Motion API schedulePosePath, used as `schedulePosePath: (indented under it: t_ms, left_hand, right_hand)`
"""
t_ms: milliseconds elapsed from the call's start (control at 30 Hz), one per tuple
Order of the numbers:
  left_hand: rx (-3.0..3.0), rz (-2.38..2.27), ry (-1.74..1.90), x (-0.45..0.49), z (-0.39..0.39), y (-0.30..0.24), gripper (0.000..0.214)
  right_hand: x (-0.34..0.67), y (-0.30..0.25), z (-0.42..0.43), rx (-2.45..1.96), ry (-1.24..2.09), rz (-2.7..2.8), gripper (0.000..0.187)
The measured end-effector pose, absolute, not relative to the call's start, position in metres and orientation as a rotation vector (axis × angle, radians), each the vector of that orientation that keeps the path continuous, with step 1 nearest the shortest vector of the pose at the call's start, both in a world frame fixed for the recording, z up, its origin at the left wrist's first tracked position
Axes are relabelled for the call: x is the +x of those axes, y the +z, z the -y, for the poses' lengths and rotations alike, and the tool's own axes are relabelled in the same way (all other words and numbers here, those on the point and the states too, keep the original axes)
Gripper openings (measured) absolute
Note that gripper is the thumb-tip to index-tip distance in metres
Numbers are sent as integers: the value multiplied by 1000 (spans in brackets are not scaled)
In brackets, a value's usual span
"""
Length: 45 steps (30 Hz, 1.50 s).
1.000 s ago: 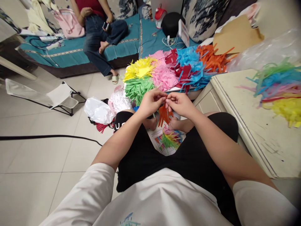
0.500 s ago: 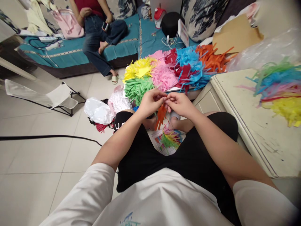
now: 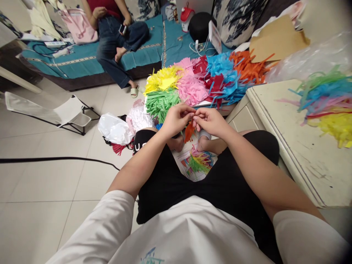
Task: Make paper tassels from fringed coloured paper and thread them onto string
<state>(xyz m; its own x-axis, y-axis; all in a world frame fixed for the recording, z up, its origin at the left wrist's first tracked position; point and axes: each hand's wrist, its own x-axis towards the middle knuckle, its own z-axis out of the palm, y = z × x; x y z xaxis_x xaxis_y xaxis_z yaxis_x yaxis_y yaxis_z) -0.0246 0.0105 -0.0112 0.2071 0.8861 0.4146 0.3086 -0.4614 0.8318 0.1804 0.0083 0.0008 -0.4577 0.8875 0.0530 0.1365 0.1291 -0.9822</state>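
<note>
An orange paper tassel [image 3: 189, 132] hangs below my joined fingertips, its fringe pointing down. My left hand [image 3: 179, 116] pinches its upper end, thumb against fingers. Touching it from the other side, my right hand [image 3: 208, 120] has its fingers closed on the same end. The fingers hide the top of the tassel. Just beyond my hands lie piles of cut fringe: green [image 3: 161, 103], yellow [image 3: 162, 80], pink [image 3: 192, 90], blue [image 3: 224, 68] and orange [image 3: 244, 66]. Between my feet a multicoloured tassel bundle [image 3: 200, 161] rests low down.
On my right, a cream cabinet [image 3: 297, 161] carries a multicoloured tassel garland [image 3: 327, 99]. White plastic bags [image 3: 115, 129] lie on the floor to my left, near a folding chair [image 3: 63, 113]. Another person [image 3: 112, 40] sits on the teal-covered sofa [image 3: 82, 62], holding a phone.
My hands stay joined in nearly the same place. The hanging orange fringe looks shorter and narrower now, its lower end higher than before.
</note>
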Motion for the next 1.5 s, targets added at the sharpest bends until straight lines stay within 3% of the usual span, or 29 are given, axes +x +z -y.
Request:
schedulePosePath:
  t_ms: [267,500,967,1233,1500]
  left_hand:
    - [2076,-1174,1164,-22,-2,-4,18]
    - [2325,-1247,1131,-14,7,-5,17]
    - [2053,-1160,1325,-10,4,-8,13]
    - [1893,-1151,1318,-8,1,-9,9]
    - [1566,-1093,1338,-12,-8,-16,14]
  right_hand:
    - [179,-3,-8,-1115,1302,1769,18]
    - [174,-5,-5,-1269,616,1989,14]
    - [176,-9,-4,-1239,413,2075,4]
    - [176,-11,-7,-1170,602,1918,3]
    - [177,-8,-15,-919,1253,1630,16]
